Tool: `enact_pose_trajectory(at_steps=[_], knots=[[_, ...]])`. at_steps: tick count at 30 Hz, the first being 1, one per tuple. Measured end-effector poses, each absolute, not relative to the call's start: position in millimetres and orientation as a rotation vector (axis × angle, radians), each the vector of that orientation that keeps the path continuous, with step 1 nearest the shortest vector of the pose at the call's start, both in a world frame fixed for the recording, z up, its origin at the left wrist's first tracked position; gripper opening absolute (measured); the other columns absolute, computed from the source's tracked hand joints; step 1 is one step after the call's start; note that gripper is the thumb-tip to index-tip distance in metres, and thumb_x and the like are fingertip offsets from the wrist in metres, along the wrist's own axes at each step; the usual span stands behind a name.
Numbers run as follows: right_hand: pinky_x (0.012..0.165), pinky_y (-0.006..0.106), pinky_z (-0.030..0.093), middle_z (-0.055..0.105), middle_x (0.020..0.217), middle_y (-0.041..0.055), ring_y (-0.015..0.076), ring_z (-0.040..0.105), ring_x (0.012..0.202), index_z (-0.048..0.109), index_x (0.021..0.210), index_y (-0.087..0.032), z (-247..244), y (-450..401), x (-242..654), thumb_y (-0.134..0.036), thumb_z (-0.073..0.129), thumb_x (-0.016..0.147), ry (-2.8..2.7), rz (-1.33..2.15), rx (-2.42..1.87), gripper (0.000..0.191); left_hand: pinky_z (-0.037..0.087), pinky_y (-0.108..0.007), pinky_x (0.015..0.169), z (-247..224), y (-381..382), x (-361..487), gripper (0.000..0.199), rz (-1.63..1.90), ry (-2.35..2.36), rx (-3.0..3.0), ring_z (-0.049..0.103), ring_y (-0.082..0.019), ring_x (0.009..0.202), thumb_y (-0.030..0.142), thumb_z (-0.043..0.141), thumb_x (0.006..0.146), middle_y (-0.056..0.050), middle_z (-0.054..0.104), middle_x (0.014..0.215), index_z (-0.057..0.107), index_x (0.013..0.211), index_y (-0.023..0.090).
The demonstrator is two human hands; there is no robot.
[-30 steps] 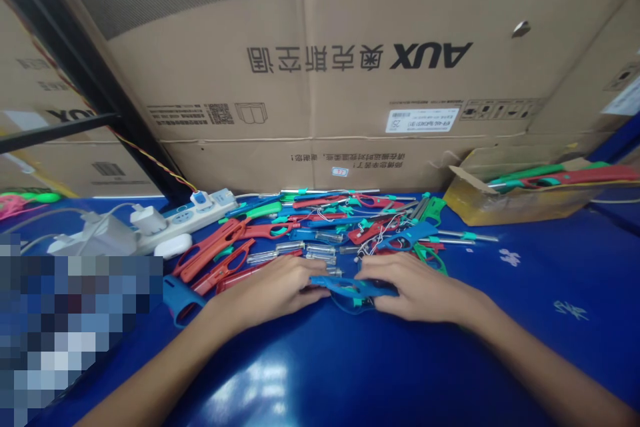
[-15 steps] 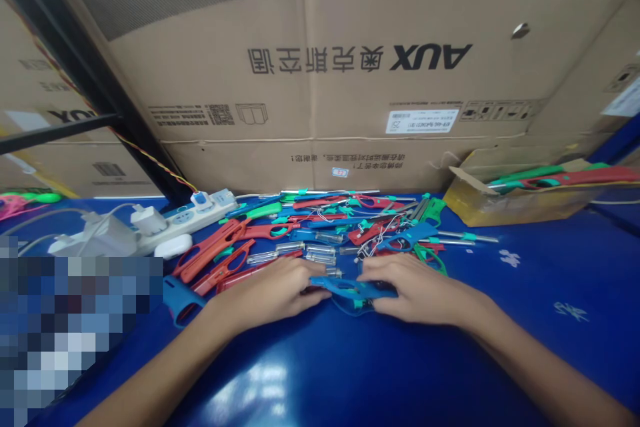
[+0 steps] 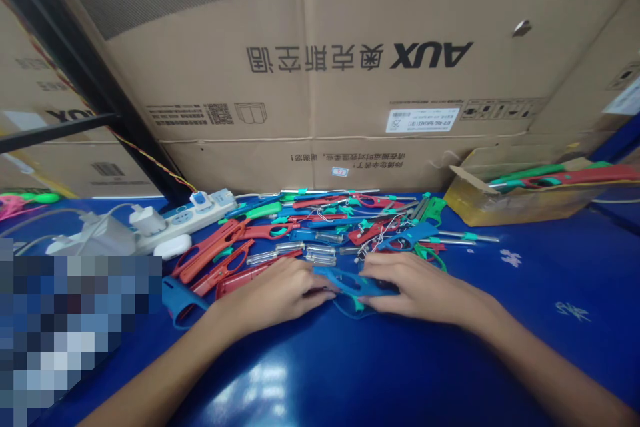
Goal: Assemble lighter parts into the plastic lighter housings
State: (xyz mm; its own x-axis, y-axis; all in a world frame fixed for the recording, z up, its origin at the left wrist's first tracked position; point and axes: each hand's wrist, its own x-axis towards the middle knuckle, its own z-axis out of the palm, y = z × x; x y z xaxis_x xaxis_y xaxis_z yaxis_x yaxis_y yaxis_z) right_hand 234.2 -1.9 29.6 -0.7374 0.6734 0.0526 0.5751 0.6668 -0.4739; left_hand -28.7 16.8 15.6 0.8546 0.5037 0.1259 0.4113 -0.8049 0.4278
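Left hand: your bare left hand (image 3: 287, 290) pinches one end of the blue plastic lighter casing (image 3: 345, 282).
Right hand: your bare right hand (image 3: 413, 285) grips its other end.
Casing: between your hands, just in front of the jumbled red, blue and green parts (image 3: 270, 229).

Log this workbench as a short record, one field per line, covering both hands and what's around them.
left hand: left hand grips one end of blue plastic casing
right hand: right hand grips its other end
beyond hands: red, blue and green plastic parts, clear tubes
far left: white plastic power strip
far right: open cardboard box holding red and green parts
surface: glossy blue tabletop
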Motion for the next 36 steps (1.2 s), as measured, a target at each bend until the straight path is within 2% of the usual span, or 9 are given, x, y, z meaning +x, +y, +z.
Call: enact_pose_trajectory(at_steps=[4, 11, 17, 19, 21, 24, 26, 29, 36], knots=[[0.070, 0.028, 0.042, 0.067, 0.097, 0.0030, 0.0173, 0.061, 0.084, 0.066, 0.110, -0.021, 35, 1, 243, -0.056, 0.058, 0.092, -2.569, 0.540, -1.094, 0.040, 0.051, -0.028, 0.078, 15, 17, -30, 0.020, 0.277, 0.707, 2.625, 0.069, -0.015, 0.090, 0.023, 0.053, 0.101, -0.002, 0.073, 0.104, 0.069, 0.113, 0.024], [0.065, 0.029, 0.038, 0.065, 0.084, 0.0022, 0.0169, 0.057, 0.073, 0.065, 0.088, -0.020, 42, 7, 259, -0.059, 0.048, 0.096, -2.573, 0.473, -1.197, 0.043, 0.048, -0.028, 0.077, 18, 17, -30, 0.019, 0.253, 0.710, 2.664, 0.067, -0.015, 0.090, 0.027, 0.050, 0.103, -0.001, 0.071, 0.104, 0.065, 0.115, 0.024], [0.067, 0.031, 0.040, 0.069, 0.091, 0.0057, 0.0212, 0.062, 0.079, 0.070, 0.103, -0.021, 37, 5, 260, -0.065, 0.048, 0.093, -2.650, 0.438, -1.240, 0.050, 0.047, -0.027, 0.069, 23, 22, -35, 0.030, 0.313, 0.843, 2.713, 0.066, -0.015, 0.079, 0.043, 0.048, 0.103, 0.000, 0.070, 0.088, 0.067, 0.098, 0.021], [0.067, 0.032, 0.040, 0.070, 0.093, 0.0062, 0.0227, 0.064, 0.082, 0.070, 0.104, -0.022, 37, 2, 258, -0.067, 0.049, 0.091, -2.676, 0.414, -1.245, 0.052, 0.047, -0.028, 0.065, 25, 24, -38, 0.034, 0.354, 0.969, 2.722, 0.065, -0.016, 0.075, 0.050, 0.050, 0.101, -0.001, 0.068, 0.083, 0.067, 0.100, 0.020], [0.067, 0.032, 0.040, 0.071, 0.093, 0.0060, 0.0231, 0.065, 0.083, 0.071, 0.102, -0.022, 38, 0, 256, -0.067, 0.051, 0.090, -2.706, 0.402, -1.257, 0.051, 0.049, -0.029, 0.068, 27, 24, -40, 0.039, 0.392, 1.004, 2.743, 0.066, -0.018, 0.082, 0.053, 0.053, 0.099, -0.002, 0.068, 0.090, 0.064, 0.116, 0.020], [0.065, 0.032, 0.039, 0.071, 0.092, 0.0055, 0.0224, 0.066, 0.081, 0.072, 0.098, -0.021, 40, -3, 252, -0.067, 0.053, 0.089, -2.734, 0.398, -1.274, 0.050, 0.051, -0.033, 0.086, 27, 23, -39, 0.039, 0.423, 0.860, 2.797, 0.064, -0.020, 0.103, 0.047, 0.051, 0.101, -0.005, 0.066, 0.114, 0.057, 0.132, 0.024], [0.066, 0.032, 0.039, 0.071, 0.094, 0.0053, 0.0225, 0.066, 0.082, 0.072, 0.100, -0.022, 40, -5, 250, -0.067, 0.056, 0.088, -2.734, 0.401, -1.261, 0.049, 0.050, -0.033, 0.090, 26, 23, -37, 0.032, 0.435, 0.767, 2.803, 0.063, -0.020, 0.106, 0.041, 0.047, 0.104, -0.005, 0.065, 0.118, 0.061, 0.127, 0.024], [0.068, 0.032, 0.040, 0.071, 0.096, 0.0047, 0.0227, 0.066, 0.084, 0.071, 0.103, -0.023, 40, -7, 249, -0.065, 0.059, 0.087, -2.738, 0.446, -1.228, 0.047, 0.051, -0.031, 0.085, 26, 24, -36, 0.025, 0.428, 0.726, 2.758, 0.064, -0.018, 0.099, 0.035, 0.048, 0.104, -0.004, 0.068, 0.109, 0.067, 0.116, 0.022], [0.069, 0.031, 0.041, 0.070, 0.097, 0.0033, 0.0218, 0.064, 0.087, 0.066, 0.100, -0.023, 43, -12, 246, -0.057, 0.060, 0.089, -2.766, 0.584, -1.225, 0.037, 0.049, -0.027, 0.073, 28, 23, -39, 0.021, 0.261, 0.796, 2.693, 0.065, -0.016, 0.084, 0.038, 0.056, 0.099, -0.002, 0.069, 0.095, 0.070, 0.105, 0.022]])
